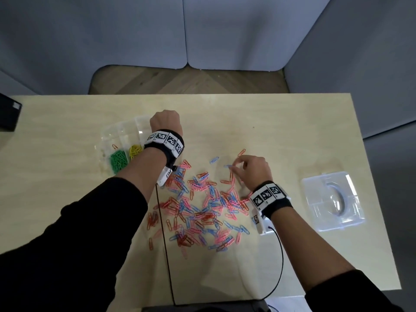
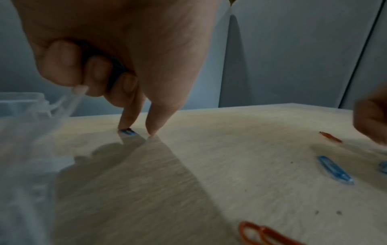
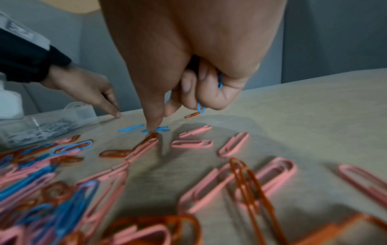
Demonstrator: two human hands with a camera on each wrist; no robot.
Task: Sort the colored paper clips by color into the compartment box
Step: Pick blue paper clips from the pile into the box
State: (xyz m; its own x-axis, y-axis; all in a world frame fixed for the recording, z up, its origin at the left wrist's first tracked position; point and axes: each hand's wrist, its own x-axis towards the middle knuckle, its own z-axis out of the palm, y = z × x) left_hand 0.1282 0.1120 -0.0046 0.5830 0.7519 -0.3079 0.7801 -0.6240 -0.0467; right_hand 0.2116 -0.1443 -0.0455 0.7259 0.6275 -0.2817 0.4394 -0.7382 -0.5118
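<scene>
Lying between both hands (image 1: 165, 120) (image 1: 253, 170) — mixed clips (image 1: 198, 206).

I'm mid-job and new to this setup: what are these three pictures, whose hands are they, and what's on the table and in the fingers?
No machine here: a person's two bare hands, each wrist wearing a band with a camera. One picture looks down from the head; the other two look along each hand.

On the table lies a pile of clips in pink, orange and blue. The clear compartment box at the left already holds green clips and yellow clips. A clear lid sits at the right.

The left hand touches a blue clip on the table with its fingertips. The right hand holds blue clips in its curled fingers while one finger presses another blue clip.
</scene>
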